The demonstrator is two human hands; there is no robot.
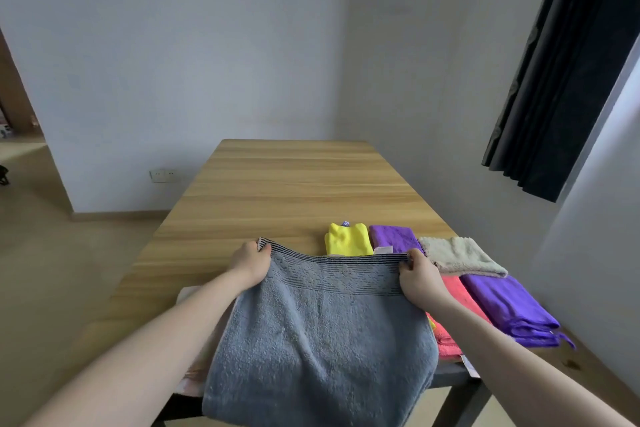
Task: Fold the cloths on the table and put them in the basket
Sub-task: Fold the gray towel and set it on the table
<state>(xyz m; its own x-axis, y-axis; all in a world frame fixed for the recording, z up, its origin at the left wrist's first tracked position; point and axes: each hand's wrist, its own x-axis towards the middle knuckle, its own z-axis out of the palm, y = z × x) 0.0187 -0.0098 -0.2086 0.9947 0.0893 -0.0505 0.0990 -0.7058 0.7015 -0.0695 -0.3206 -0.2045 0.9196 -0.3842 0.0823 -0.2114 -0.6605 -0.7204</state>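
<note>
Both hands, left [250, 265] and right [420, 279], pinch the grey towel's [320, 340] far corners in their fingers at the bench's [287, 184] near edge, mid-fold, while other cloths wait along the right edge and no basket shows.

A big grey fluffy towel [318, 340] with a striped band along its top edge lies at the near edge of the wooden table and hangs over the front. Its top corners are lifted a little. Behind it sits a small bright yellow cloth [346, 239], bunched up. Just beside that, on the right, is a folded purple cloth [394, 237]. Next comes a folded beige fuzzy cloth [460, 255], lying flat. Nearer the front, a pink cloth [457, 302] lies partly under the grey towel. A long folded purple cloth [512, 308] lies right beside the pink one.
</note>
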